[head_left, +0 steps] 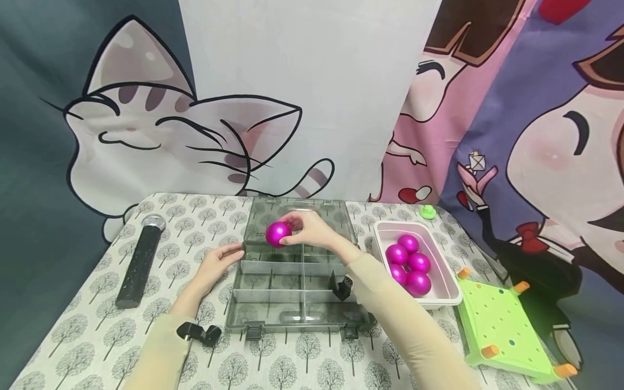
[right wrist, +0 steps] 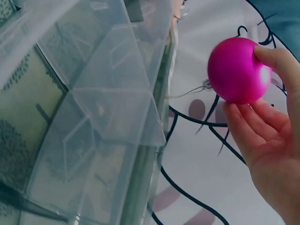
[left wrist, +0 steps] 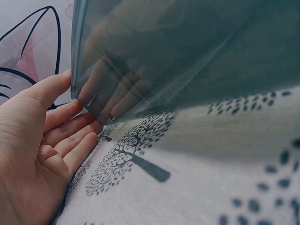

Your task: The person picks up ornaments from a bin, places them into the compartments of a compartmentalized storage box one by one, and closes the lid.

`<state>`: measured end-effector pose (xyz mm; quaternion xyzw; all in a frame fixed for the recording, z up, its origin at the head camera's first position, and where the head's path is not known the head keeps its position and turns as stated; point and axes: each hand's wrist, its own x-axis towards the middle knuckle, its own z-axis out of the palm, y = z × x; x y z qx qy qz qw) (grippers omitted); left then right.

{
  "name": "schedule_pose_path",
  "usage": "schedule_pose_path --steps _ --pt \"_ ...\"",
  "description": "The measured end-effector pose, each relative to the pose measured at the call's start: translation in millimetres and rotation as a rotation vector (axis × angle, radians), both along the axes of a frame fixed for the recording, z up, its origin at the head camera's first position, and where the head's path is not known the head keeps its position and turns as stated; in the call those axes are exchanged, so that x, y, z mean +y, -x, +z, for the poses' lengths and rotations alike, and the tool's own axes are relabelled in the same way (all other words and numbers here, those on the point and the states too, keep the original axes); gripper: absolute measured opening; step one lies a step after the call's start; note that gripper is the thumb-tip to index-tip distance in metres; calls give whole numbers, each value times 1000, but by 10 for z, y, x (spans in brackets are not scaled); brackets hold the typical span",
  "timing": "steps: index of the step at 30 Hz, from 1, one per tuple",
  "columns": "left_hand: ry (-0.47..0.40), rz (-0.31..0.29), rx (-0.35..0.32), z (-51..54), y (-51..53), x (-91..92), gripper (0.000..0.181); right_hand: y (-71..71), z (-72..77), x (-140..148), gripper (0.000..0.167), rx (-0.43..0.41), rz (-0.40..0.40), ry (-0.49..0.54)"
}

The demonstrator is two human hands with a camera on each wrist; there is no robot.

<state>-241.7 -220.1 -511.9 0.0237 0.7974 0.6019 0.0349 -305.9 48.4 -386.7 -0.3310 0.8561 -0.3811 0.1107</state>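
My right hand [head_left: 312, 230] pinches a shiny magenta ball [head_left: 278, 234] between thumb and fingers. In the head view the ball appears over the back left part of a smoky, see-through compartment box [head_left: 322, 327], whose lid is folded back. The right wrist view shows the same ball [right wrist: 238, 70] held off to one side of the clear dividers [right wrist: 110, 112]. At the box's left side, my left hand [head_left: 214, 270] touches the wall with extended fingers. In the left wrist view, thumb and fingertips meet the box edge [left wrist: 86, 56]. No ball shows inside the compartments.
Right of the box stands a white tub [head_left: 446, 300] with several magenta balls [head_left: 418, 263]. A green pegged toy stool [head_left: 502, 325] lies upside down near the right edge. A small green duck [head_left: 428, 212] sits behind the tub, and a black microphone [head_left: 141, 262] lies at left.
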Motion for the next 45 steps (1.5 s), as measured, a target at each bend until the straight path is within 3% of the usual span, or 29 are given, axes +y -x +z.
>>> schedule_pose_path --steps 9,17,25,45 --pt "-27 9 10 6 2 -3 55 6 -120 -68 44 2 69 -123" --pt "-23 13 11 -10 8 -9 55 4 -187 -119 40 -21 53 -146" --pt "-21 14 6 0 3 1 54 -4 -218 -157 40 44 43 -208" --pt "-34 11 -2 38 -18 -4 57 -4 -270 -227 45 46 62 -285"
